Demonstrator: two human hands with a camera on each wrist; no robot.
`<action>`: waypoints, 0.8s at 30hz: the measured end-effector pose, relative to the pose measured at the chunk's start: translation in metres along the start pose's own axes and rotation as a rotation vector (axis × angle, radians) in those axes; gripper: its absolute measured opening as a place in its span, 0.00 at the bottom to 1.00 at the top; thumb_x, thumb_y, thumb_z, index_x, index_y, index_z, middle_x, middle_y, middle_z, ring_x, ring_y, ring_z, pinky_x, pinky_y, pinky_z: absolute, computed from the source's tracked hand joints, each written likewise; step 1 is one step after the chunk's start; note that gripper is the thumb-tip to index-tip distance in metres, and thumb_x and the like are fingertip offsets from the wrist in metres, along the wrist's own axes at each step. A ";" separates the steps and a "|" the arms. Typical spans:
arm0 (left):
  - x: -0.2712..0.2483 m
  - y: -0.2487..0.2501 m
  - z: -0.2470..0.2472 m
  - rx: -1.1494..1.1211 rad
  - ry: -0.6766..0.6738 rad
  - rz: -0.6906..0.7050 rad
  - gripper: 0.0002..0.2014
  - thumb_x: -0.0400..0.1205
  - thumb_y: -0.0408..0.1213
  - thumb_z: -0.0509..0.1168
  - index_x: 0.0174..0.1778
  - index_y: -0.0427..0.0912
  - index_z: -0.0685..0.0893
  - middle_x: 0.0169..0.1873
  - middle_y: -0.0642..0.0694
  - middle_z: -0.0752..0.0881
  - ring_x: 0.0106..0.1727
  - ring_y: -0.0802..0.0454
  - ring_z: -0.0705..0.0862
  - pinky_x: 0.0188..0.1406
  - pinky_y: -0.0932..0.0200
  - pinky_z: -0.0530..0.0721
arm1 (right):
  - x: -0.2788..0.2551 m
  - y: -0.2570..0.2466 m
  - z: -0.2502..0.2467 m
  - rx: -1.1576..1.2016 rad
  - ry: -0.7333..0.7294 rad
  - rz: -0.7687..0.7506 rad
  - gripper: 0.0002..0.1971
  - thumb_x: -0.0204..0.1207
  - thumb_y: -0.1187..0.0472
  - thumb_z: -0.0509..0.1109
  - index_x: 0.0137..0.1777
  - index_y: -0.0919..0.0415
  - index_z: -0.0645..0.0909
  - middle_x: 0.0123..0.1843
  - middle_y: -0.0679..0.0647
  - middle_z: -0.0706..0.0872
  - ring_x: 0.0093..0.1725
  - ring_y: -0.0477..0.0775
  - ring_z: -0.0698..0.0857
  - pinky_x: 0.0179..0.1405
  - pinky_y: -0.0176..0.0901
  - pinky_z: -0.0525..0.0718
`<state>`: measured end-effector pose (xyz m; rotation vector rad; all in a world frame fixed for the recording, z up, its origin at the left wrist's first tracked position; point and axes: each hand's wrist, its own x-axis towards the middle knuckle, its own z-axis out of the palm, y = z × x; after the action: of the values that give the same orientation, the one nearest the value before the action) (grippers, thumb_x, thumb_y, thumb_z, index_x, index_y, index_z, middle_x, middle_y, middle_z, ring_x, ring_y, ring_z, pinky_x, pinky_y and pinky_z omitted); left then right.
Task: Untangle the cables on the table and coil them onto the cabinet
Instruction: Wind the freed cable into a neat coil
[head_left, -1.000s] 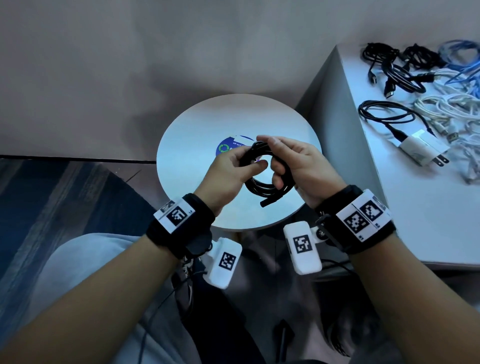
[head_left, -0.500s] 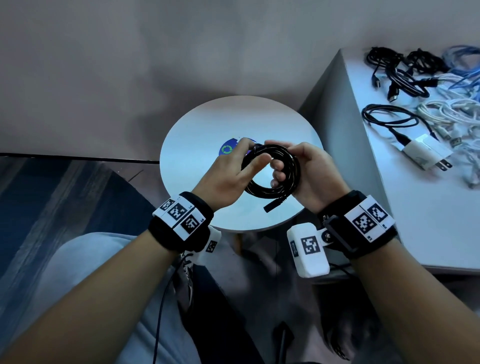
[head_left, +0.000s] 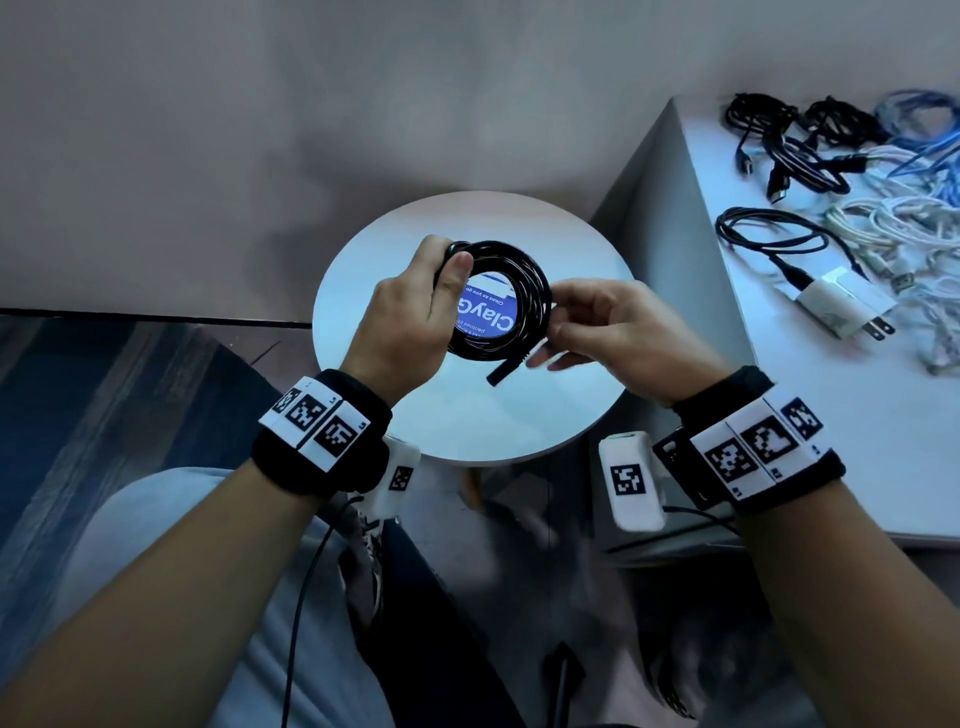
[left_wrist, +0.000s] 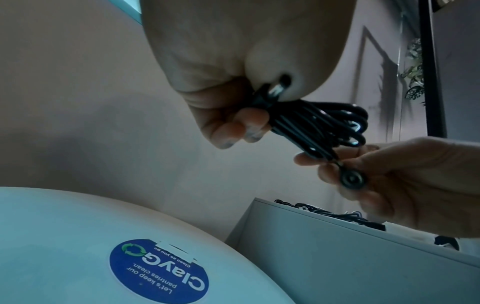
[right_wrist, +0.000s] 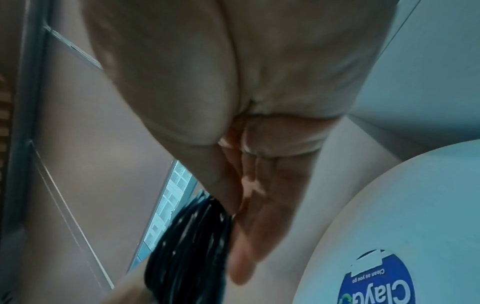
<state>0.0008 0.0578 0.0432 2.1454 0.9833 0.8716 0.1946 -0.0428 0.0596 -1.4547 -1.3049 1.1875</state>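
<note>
A plain pale wall backs a small round white table (head_left: 519, 415) bearing a blue sticker (left_wrist: 158, 271), and just beside it on the right stands a white cabinet (head_left: 831, 441) whose top carries a scatter of black cables (head_left: 795, 150), white cables (head_left: 893, 228) and a white charger plug (head_left: 841, 304), some in loops, some loose; the task's thing, a black cable coil (head_left: 524, 275), is held in the air above the table, not yet on the cabinet; it seems to be kept upright and facing the person so that the loops stay stacked as one ring while the loose end is dealt with, the sticker showing through its middle; the left hand (head_left: 410, 322) is closed round the ring's left side, thumb pressed over the strands and fingers curled behind, and the left wrist view shows one connector tucked into that grip, which likely stops the turns from springing apart; the right hand (head_left: 618, 332) is partly closed, its thumb and fingers pinching the ring's right side near the free connector end (head_left: 506, 370), which pokes out below the coil; the right wrist view is blurred, yet shows the fingers lying along the bundled strands; the two hands are close together, joined only by the coil; in my judgement the winding is nearly complete, with only the tail left to tuck before the carry to the cabinet.
</note>
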 end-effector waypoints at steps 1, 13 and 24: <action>0.000 0.001 0.000 -0.003 0.010 0.004 0.15 0.93 0.47 0.52 0.54 0.41 0.76 0.29 0.39 0.82 0.30 0.46 0.78 0.34 0.47 0.75 | -0.001 -0.001 0.001 -0.031 0.000 0.008 0.13 0.84 0.75 0.63 0.54 0.60 0.85 0.42 0.56 0.91 0.41 0.54 0.91 0.42 0.43 0.88; 0.000 0.000 0.000 0.030 0.085 0.002 0.12 0.93 0.44 0.53 0.50 0.41 0.74 0.22 0.52 0.73 0.25 0.52 0.74 0.26 0.58 0.69 | 0.000 0.001 0.011 0.224 0.023 0.089 0.08 0.85 0.69 0.65 0.56 0.65 0.85 0.43 0.60 0.92 0.36 0.56 0.90 0.39 0.43 0.90; -0.008 0.010 0.016 -0.049 0.002 0.051 0.12 0.93 0.44 0.53 0.52 0.39 0.75 0.25 0.46 0.78 0.27 0.46 0.76 0.29 0.51 0.75 | 0.009 0.013 0.026 0.663 0.233 0.258 0.08 0.85 0.68 0.63 0.53 0.64 0.85 0.41 0.57 0.92 0.38 0.52 0.92 0.40 0.39 0.90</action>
<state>0.0132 0.0421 0.0381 2.1369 0.9025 0.9134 0.1726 -0.0360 0.0405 -1.2281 -0.4935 1.3937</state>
